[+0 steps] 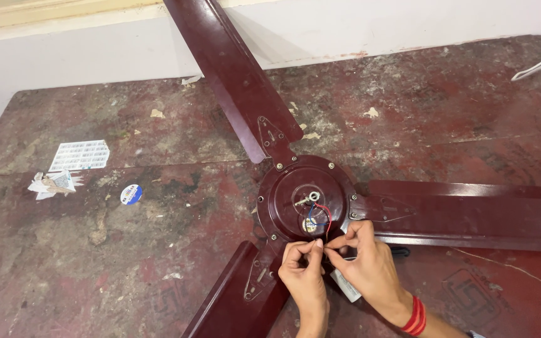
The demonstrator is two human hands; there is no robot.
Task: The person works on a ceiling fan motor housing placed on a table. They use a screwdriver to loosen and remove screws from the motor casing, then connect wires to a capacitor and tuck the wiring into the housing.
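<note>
I pinch the ends of the thin wires between the closed fingertips of my left hand and right hand, both hands meeting at the near rim of the maroon ceiling fan motor housing. The fan lies flat on the worn red floor, its blades splayed, so the hub faces up and the red, blue and black leads stay within reach. Red threads circle my right wrist. Paper scraps sit well apart, to the left.
</note>
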